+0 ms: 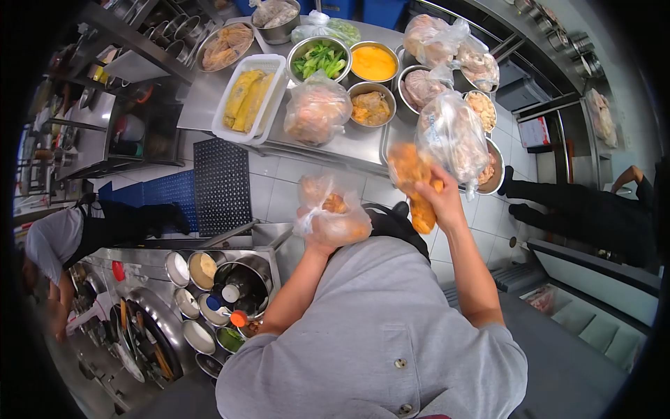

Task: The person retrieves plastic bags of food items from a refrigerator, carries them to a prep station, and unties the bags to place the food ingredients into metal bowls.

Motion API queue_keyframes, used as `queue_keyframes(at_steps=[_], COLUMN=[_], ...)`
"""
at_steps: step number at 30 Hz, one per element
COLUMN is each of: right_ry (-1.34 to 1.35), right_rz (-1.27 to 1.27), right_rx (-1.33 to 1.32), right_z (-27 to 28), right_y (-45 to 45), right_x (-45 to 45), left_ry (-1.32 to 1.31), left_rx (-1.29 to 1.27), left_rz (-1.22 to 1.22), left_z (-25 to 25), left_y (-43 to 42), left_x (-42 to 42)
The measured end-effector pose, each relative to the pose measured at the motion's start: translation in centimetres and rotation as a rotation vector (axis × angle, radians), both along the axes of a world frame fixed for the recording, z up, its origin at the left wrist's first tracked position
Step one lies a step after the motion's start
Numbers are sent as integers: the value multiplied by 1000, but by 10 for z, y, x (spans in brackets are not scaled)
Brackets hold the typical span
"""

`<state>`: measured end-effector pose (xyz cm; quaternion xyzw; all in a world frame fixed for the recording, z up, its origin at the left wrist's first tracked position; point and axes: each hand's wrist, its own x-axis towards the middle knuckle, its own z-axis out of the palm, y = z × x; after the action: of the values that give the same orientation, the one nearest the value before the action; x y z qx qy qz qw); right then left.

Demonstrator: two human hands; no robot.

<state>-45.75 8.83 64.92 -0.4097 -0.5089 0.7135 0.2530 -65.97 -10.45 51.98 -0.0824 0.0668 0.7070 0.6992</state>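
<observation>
Left hand [319,244]: closed from below around a bag [333,209] — thin, clear, crinkled plastic, with orange-brown lumps inside.
Right hand [441,195]: closed around orange food [422,213], lumpy and uneven, blurred toward the top; cannot tell whether wrapped.
Bag and food: held apart, in front of the shirt [398,300], with the food near the counter's edge and the large bag.
Shirt: soft grey cloth, two round buttons showing.
Counter [273,146]: smooth, shiny steel, crowded with round bowls and knotted plastic.
Tub [218,124]: one, rectangular, white plastic, filled with long yellow pieces.
Middle bowls: three, round, metal — one of cut greens [321,61], one of smooth orange-yellow mix [373,63], one of lumpy orange-brown pieces [370,108].
Pink bag [317,112]: one, rounded, glossy, at the near side, between tub and large bag.
Large bag [453,133]: one, bulging, wrinkled, translucent, just beside the food.
Mat [221,178]: one, black, pierced with small holes.
Other people: two, one bent over at left [66,237], one in dark clothes at right [593,206].
</observation>
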Motion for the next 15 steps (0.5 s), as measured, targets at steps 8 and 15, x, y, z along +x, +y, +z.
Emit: queue_keyframes(at_steps=[8,15], right_ry=[-667,-1016], right_rz=[224,316], right_rx=[616,778], right_z=[47,17], right_y=[89,149], right_x=[-104,-160], left_ry=[36,39], left_rx=[-23,-15], left_rz=[175,290], left_z=[-3,-14], left_y=[-16,-24], left_x=[-22,-15])
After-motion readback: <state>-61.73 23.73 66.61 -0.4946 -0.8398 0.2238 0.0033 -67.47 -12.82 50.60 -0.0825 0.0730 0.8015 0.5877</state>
